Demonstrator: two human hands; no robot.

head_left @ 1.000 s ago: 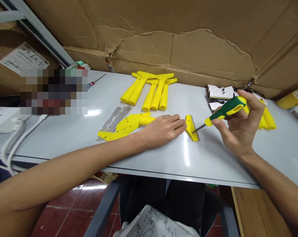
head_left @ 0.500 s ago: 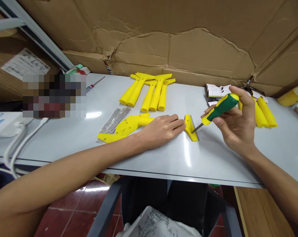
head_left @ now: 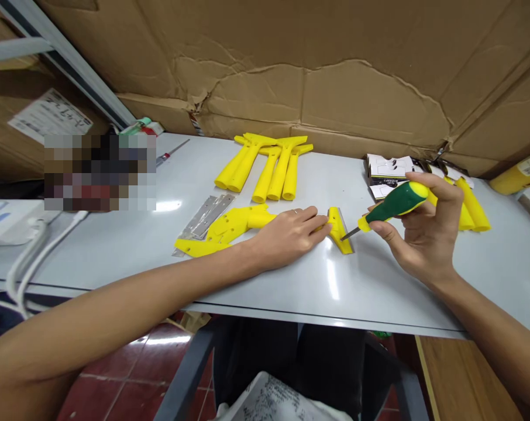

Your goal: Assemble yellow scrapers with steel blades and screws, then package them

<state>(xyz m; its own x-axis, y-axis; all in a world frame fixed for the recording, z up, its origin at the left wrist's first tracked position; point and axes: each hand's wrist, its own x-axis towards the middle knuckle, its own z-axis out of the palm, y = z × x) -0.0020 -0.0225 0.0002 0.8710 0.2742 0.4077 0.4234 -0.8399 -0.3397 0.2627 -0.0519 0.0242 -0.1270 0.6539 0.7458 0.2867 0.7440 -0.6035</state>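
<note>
My left hand is closed around the handle of a yellow scraper, pressing it down on the table. Its T-shaped head sticks out past my fingers, with a thin metal blade along the right edge. In my right hand is a green and yellow screwdriver, tilted, its tip at a screw hole near the head's lower end. Left of my left hand lie yellow head plates beside metal blades in clear wrapping. My left hand hides most of the scraper's handle.
Several yellow scraper handles lie in a row at the back. More yellow handles and a white-and-black carton are behind my right hand. Another screwdriver and white cables lie left. Cardboard walls the back.
The screwdriver's handle has turned and dropped slightly in my right hand, while its tip stays at the same hole. My left hand holds the scraper in place. The view has shifted slightly.
</note>
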